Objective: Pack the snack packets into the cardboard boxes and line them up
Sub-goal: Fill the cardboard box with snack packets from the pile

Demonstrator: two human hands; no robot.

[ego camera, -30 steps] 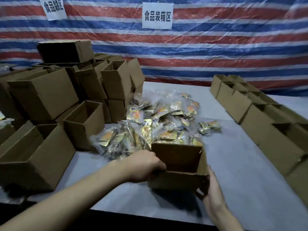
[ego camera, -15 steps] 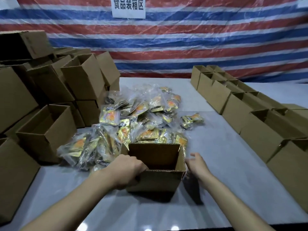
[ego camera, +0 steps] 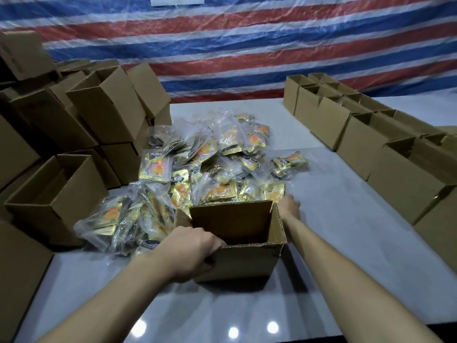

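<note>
Head view: cardboard box (ego camera: 243, 262) upright, mouth skyward (left hand (ego camera: 191, 251) on rim)

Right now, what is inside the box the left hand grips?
Only bare inner walls of the cardboard box show, and no contents are visible. Its floor is hidden behind the near wall, whose corner the left hand grips.

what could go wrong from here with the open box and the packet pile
1. The left hand grips only one corner of the open box; on the glossy table it may skid or tip when packets drop in.
2. The packet pile lies loose right behind the box's far wall; the right hand could drag extras out.
3. Tilted empty boxes beside the pile might topple.
</note>
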